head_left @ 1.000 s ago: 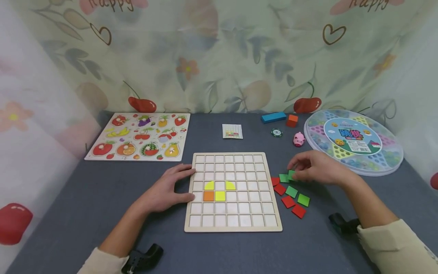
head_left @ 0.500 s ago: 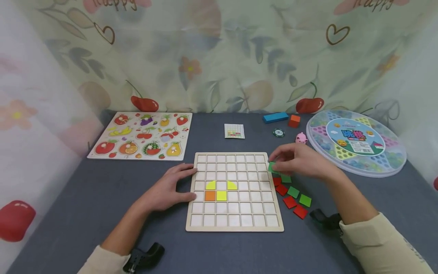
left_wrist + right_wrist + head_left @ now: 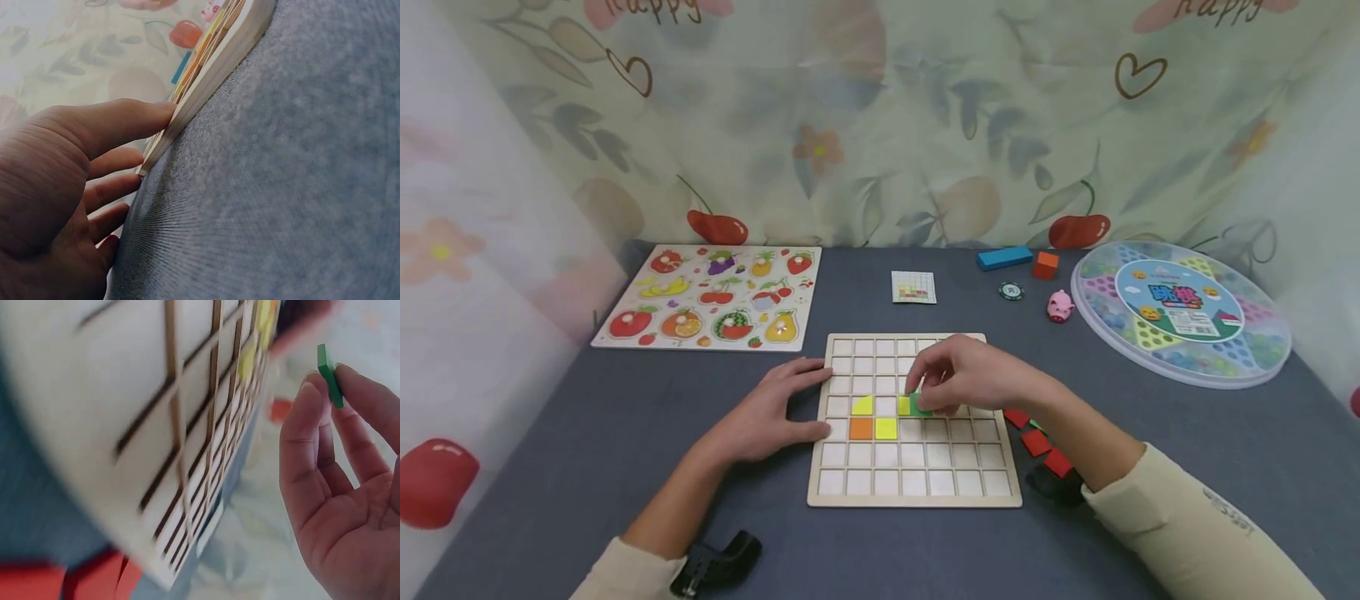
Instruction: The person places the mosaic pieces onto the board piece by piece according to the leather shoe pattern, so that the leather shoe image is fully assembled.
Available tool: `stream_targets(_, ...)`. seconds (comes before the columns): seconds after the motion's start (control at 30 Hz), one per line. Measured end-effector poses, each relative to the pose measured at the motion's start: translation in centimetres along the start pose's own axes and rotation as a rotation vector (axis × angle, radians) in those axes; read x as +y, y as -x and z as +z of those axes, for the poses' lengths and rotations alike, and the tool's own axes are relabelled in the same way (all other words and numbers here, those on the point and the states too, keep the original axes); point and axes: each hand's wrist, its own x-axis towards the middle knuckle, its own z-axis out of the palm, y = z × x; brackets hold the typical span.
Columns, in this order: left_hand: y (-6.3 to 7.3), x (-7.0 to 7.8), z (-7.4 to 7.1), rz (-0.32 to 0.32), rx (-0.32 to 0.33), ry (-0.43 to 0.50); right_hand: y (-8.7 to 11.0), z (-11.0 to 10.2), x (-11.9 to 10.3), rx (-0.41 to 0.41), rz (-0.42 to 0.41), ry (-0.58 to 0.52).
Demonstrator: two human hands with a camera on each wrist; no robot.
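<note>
A wooden grid board (image 3: 914, 502) lies flat in the middle of the head view. Its cells hold a yellow quarter-round tile (image 3: 862, 407), an orange square tile (image 3: 861, 429) and a yellow square tile (image 3: 886, 429). My left hand (image 3: 775, 412) touches the board's left edge with thumb and extended fingers. Over the board, my right hand (image 3: 973, 375) pinches a green square tile (image 3: 329, 376) between thumb and fingertips, held clear of the grid in the right wrist view. In the head view it overlaps a second yellow tile (image 3: 903, 406).
Red tiles (image 3: 1036, 442) lie right of the board, partly behind my right forearm, which hides most green ones. A fruit puzzle (image 3: 715, 300), pattern card (image 3: 913, 287), poker chip (image 3: 1011, 291), pink pig (image 3: 1060, 307), blue block (image 3: 1004, 258), orange cube (image 3: 1045, 265) and round game box (image 3: 1180, 375) stand behind.
My right hand has carried the green tile leftward from the loose pile to over the board's middle. The left hand has stayed at the board's edge.
</note>
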Motion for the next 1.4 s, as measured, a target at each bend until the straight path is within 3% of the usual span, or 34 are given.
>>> stream_targets(0.27, 0.1, -0.1, -0.1, 0.008, 0.006, 0.007, -2.5, 3.3, -2.1, -0.093, -0.053, 0.062)
stream_targets(0.6, 0.0, 0.0, 0.0, 0.045, 0.020, 0.012, -4.1, 6.2, -3.3, -0.129, -0.051, 0.133)
stream_targets(0.8, 0.1, 0.1, -0.1, 0.060, 0.023, 0.012, -4.1, 6.8, -3.5, -0.100, -0.052, 0.204)
stream_targets(1.0, 0.3, 0.1, -0.2, 0.053, 0.018, 0.014, -4.1, 7.3, -3.4, -0.062, -0.128, 0.353)
stream_targets(1.4, 0.2, 0.1, -0.1, 0.058, 0.025, 0.011, -3.7, 6.9, -3.2, -0.085, -0.177, 0.370)
